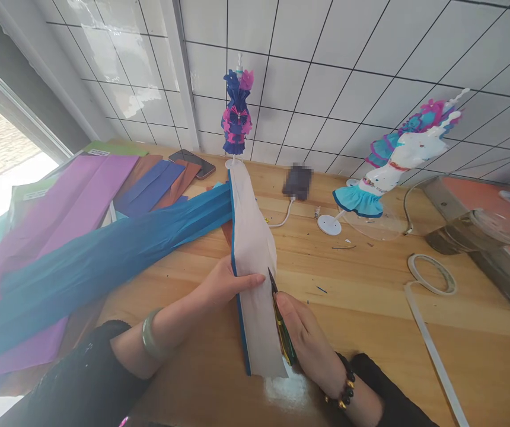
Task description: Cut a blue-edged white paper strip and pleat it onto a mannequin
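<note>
A long pale pinkish-white paper strip (252, 237) with a blue edge lies lengthwise in front of me, its middle bulging a little. My left hand (223, 281) grips its left edge, thumb flat on top and the other fingers underneath. In my right hand (303, 332) is a pair of scissors (285, 335) with green and gold handles. The dark scissor tip points away from me, at the strip's right edge beside my left thumb. Whether the blades are apart is hard to see. A blue crepe paper length (117, 249) stretches left from under the strip's far part.
Purple paper sheets (99, 196) and other coloured sheets are stacked left, near a phone (193, 163). Small dressed mannequins (237, 112) stand along the tiled wall, one dressed in turquoise (359, 201). A tape roll (433, 274) and glass jar (477, 231) are right.
</note>
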Tool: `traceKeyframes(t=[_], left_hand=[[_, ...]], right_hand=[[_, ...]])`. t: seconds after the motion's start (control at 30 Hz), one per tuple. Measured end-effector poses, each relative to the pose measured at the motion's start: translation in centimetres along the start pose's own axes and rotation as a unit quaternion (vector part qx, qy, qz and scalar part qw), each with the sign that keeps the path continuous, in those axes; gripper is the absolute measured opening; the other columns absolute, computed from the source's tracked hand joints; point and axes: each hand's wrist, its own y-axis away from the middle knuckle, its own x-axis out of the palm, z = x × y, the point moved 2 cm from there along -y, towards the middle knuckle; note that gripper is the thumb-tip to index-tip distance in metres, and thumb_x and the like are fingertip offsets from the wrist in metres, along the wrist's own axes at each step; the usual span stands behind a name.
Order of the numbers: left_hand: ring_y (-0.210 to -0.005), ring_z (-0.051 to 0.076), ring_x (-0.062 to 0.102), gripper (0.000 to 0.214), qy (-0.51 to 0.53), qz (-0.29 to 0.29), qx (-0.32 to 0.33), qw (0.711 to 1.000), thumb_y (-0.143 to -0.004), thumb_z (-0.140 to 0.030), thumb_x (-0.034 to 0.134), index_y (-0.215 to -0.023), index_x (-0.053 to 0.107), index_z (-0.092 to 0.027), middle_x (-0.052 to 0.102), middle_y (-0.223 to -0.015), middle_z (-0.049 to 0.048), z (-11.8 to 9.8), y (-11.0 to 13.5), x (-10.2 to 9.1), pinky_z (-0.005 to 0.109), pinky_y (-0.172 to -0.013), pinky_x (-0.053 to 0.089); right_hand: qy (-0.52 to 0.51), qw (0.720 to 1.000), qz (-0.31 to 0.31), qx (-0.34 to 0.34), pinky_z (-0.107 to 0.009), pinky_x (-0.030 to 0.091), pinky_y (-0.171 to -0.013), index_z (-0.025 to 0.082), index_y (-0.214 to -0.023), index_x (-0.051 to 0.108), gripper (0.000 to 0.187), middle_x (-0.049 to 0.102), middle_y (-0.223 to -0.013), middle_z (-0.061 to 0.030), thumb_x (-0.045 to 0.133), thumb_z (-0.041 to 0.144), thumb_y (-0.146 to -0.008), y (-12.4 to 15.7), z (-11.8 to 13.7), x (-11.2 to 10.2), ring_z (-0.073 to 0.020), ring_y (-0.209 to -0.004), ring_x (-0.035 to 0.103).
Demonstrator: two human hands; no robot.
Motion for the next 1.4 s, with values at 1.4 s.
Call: traceKeyframes(t=[1.4], left_hand=[[-0.090, 0.026, 0.064, 0.035, -0.073, 0.066, 0.012, 0.995, -0.065, -0.036, 0.075, -0.090, 0.066, -0.014, 0.071, -0.092, 0.0070, -0.52, 0.22, 0.38, 0.033, -0.077, 0.051]], right_hand=[[0.018, 0.999, -0.025, -0.025, -0.024, 0.037, -0.056, 0.022, -0.065, 0.037, 0.041, 0.042, -0.063, 0.0021, 0.026, 0.047, -0.095, -0.31, 0.03, -0.27, -0.0127, -0.058, 0.039]])
